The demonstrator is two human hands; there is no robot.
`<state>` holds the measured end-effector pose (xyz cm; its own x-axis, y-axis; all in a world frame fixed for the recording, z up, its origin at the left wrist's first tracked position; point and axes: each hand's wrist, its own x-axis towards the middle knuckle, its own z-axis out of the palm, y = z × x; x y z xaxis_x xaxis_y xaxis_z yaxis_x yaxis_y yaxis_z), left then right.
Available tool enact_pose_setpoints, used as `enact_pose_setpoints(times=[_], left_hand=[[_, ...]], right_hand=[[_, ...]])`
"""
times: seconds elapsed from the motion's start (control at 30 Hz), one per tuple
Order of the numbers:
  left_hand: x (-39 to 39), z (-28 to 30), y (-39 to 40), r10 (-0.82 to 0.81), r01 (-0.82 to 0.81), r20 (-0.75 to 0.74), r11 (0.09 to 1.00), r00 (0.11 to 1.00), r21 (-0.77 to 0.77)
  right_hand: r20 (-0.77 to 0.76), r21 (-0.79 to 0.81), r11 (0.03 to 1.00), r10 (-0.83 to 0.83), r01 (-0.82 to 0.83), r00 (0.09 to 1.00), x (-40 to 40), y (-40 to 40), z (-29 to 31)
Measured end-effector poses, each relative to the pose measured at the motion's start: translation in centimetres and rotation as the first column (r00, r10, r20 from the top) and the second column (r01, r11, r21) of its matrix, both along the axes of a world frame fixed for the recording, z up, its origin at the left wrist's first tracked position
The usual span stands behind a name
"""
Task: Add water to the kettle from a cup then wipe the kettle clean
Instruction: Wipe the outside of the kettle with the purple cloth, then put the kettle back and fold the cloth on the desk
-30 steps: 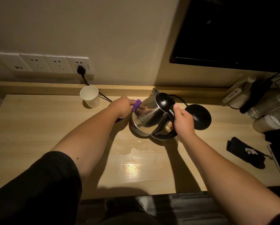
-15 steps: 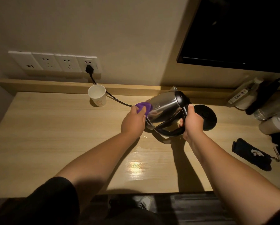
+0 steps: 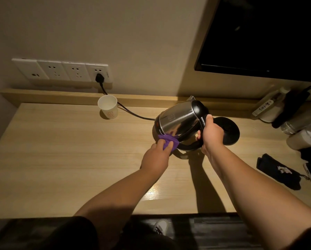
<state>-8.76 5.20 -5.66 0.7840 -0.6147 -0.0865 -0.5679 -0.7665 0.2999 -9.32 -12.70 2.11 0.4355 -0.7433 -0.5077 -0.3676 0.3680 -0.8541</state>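
A steel kettle [image 3: 178, 120] with a black lid and handle is lifted off its base and tipped on its side over the wooden desk [image 3: 70, 159]. My right hand [image 3: 211, 134] grips its black handle. My left hand [image 3: 155, 159] presses a purple cloth [image 3: 42, 142] against the kettle's lower side near the bottom rim. A white paper cup [image 3: 108, 109] stands upright at the back of the desk, left of the kettle.
The black kettle base [image 3: 228, 130] sits right of the kettle, its cord [image 3: 133, 113] running to a wall socket [image 3: 98, 76]. Bottles and clutter [image 3: 295, 120] crowd the right end. A dark folded item [image 3: 277, 170] lies at the right. A dark screen [image 3: 268, 33] hangs above.
My left hand has slid the purple cloth from the kettle's far left side down to its near lower side. The kettle has tipped further over in my right hand.
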Motion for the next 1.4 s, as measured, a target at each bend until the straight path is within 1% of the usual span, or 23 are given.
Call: enact_pose_setpoints(times=[0.07, 0.13, 0.2, 0.27, 0.33, 0.5, 0.6, 0.73, 0.9, 1.0, 1.1, 1.17, 1.23, 1.3, 1.33, 1.37, 1.4], left_hand=[[0.3, 0.0, 0.0, -0.015, 0.015, -0.012, 1.000, 1.000, -0.010], [0.8, 0.0, 0.3, -0.092, 0.092, -0.051, 0.996, 0.994, -0.012], [1.4, -0.1, 0.9, -0.205, 0.207, -0.151, 0.978, 0.967, -0.001], [1.5, 0.0, 1.5, -0.239, 0.251, -0.257, 0.968, 0.936, 0.013], [1.4, 0.0, 2.3, -0.209, 0.224, -0.302, 0.975, 0.930, 0.014], [1.7, 0.5, 3.8, -0.141, 0.149, -0.339, 0.989, 0.930, -0.001], [2.0, 1.1, 4.3, -0.090, 0.091, -0.356, 0.996, 0.930, -0.013], [2.6, 1.7, 4.8, -0.040, 0.035, -0.381, 0.999, 0.924, -0.019], [2.9, 1.9, 5.7, 0.004, -0.021, -0.405, 0.999, 0.914, -0.037], [2.6, 2.1, 6.3, 0.026, -0.041, -0.421, 0.999, 0.907, -0.027], [2.3, 2.0, 6.8, 0.022, -0.032, -0.437, 0.999, 0.899, -0.016], [2.1, 2.0, 7.0, 0.024, -0.047, -0.471, 0.998, 0.882, -0.037], [1.9, 2.5, 7.1, 0.038, -0.119, -0.557, 0.987, 0.830, -0.110], [1.7, 3.3, 7.3, 0.020, -0.245, -0.694, 0.943, 0.720, -0.227], [1.6, 3.9, 7.4, -0.003, -0.315, -0.761, 0.909, 0.648, -0.272], [1.6, 4.4, 7.6, -0.028, -0.386, -0.818, 0.872, 0.575, -0.301], [1.6, 4.9, 7.8, -0.051, -0.450, -0.861, 0.836, 0.506, -0.314]], right_hand=[[-0.007, -0.013, 1.000, 0.005, -0.005, 1.000, -0.1, -0.2, -0.1], [-0.017, -0.056, 0.998, 0.031, -0.032, 0.999, -0.3, -0.4, -0.2], [-0.061, -0.160, 0.982, 0.088, -0.097, 0.994, -0.3, -0.5, -0.3], [-0.088, -0.241, 0.959, 0.132, -0.150, 0.987, -0.5, -0.6, -0.2], [-0.095, -0.286, 0.939, 0.169, -0.190, 0.981, -0.6, -1.0, 0.1], [-0.125, -0.336, 0.894, 0.268, -0.295, 0.955, -1.2, -2.1, 0.6], [-0.162, -0.393, 0.841, 0.336, -0.373, 0.928, -1.5, -2.9, 0.7], [-0.248, -0.456, 0.735, 0.438, -0.503, 0.864, -2.0, -4.8, 0.4], [-0.322, -0.487, 0.595, 0.558, -0.639, 0.765, -2.9, -6.9, 0.7], [-0.341, -0.450, 0.540, 0.632, -0.712, 0.695, -3.1, -8.8, 1.0], [-0.388, -0.384, 0.466, 0.702, -0.797, 0.597, -2.7, -11.0, 1.7], [-0.417, -0.351, 0.406, 0.739, -0.844, 0.529, -2.4, -12.3, 2.4], [-0.469, -0.316, 0.347, 0.752, -0.883, 0.463, -2.0, -13.2, 3.0], [-0.546, -0.289, 0.315, 0.721, -0.904, 0.426, -1.8, -13.6, 3.4], [-0.594, -0.312, 0.307, 0.676, -0.899, 0.436, -1.8, -13.5, 3.6], [-0.638, -0.375, 0.290, 0.609, -0.880, 0.472, -1.8, -13.1, 3.9], [-0.662, -0.467, 0.246, 0.540, -0.850, 0.520, -1.9, -12.3, 4.3]])
